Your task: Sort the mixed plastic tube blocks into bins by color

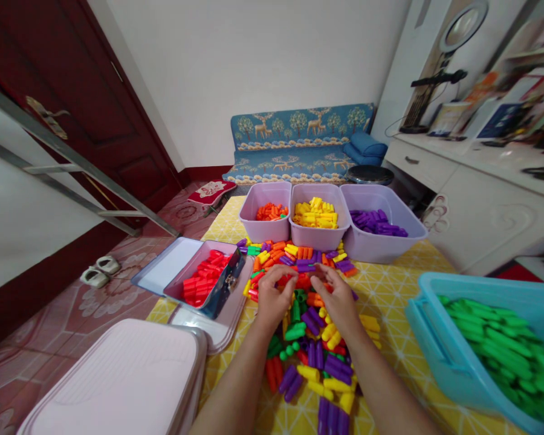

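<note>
Over the heap of coloured plastic pieces (311,320) on the table, both my hands are close together with curled fingers. Between them are red plastic pieces (303,281). My left hand (273,297) has its thumb and fingers bent round the left end of these, and my right hand (338,297) closes on them from the right. Fingers partly hide the grip. Green, purple, yellow and orange tube-like pieces lie loose beneath and around both hands.
Three lilac bins hold orange (272,211), yellow (316,214) and purple pieces (377,222) at the back. A tin box (229,284) with red pieces stands left, near a pale lid (113,374). At right, a turquoise tub (439,356) holds green pieces.
</note>
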Available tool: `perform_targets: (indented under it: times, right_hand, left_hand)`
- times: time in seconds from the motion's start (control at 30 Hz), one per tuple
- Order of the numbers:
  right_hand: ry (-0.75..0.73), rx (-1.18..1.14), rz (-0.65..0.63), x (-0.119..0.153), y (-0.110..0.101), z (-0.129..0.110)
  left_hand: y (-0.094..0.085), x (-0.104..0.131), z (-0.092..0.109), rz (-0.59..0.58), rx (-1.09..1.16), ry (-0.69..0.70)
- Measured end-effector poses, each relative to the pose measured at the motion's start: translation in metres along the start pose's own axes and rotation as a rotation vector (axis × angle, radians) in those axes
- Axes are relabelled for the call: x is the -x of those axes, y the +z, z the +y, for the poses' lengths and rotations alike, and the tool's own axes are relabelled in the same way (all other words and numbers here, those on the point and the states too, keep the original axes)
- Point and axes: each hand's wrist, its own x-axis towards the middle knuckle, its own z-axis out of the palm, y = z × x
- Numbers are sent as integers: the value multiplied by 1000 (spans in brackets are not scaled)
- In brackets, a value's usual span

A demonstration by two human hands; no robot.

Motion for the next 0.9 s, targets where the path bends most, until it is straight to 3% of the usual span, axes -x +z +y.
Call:
perform_targets:
  times: [0.13,0.23,0.37,0.5,0.63,0.77,0.9]
  right_hand:
    - [7,-108,-20,4,2,-10]
    - [54,-145,47,4,3,-9]
    - [73,-106,106,2,2,0]
    - [75,-45,72,1,1,5]
    - [90,-45,63,2,1,4]
    - [92,-48,62,1,1,4]
    - [105,-65,67,1,2,5]
  left_hand:
    - [-2,1,-1,-146,41,58]
    - [-3,2,-2,-126,46,50]
    - [-6,-2,-6,92,119,-57]
    - [-13,-11,-6,374,524,-262]
    - [-27,-21,2,579,850,-263]
    - [-35,-24,12,817,767,-199]
    - [-28,-18,9,793,602,-221]
